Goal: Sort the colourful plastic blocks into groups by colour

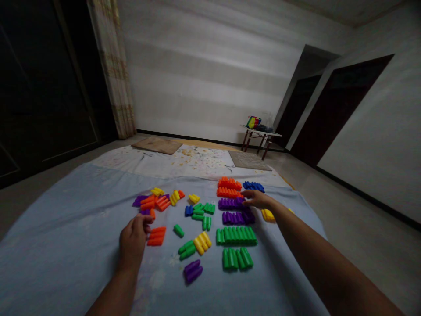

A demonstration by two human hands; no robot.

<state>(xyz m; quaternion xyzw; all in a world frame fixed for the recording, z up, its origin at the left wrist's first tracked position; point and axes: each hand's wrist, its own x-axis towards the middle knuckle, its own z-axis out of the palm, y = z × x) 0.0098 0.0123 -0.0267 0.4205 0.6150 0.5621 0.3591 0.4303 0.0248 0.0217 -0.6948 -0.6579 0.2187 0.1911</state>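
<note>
My left hand [133, 237] is over the cloth at the left, its fingers curled. Its fingertips are close to a small orange peg-shaped block [152, 213] and beside a joined set of orange blocks [157, 236]; whether anything is pinched in them is hidden. My right hand [258, 199] reaches in from the right, thumb and index finger apart, at the right end of a purple block row [230, 203]. Above that row lie orange rows [229, 192]. Below it are another purple row [237, 217], a long green row [237, 235] and a shorter green row [237, 259].
Loose yellow blocks [202, 242], green blocks [206, 223] and purple blocks [193, 271] lie mid-cloth. Blue blocks [253, 186] and yellow blocks [268, 215] flank my right hand. Two flat boards [158, 145] lie at the far edge. A small table [261, 130] stands by the wall.
</note>
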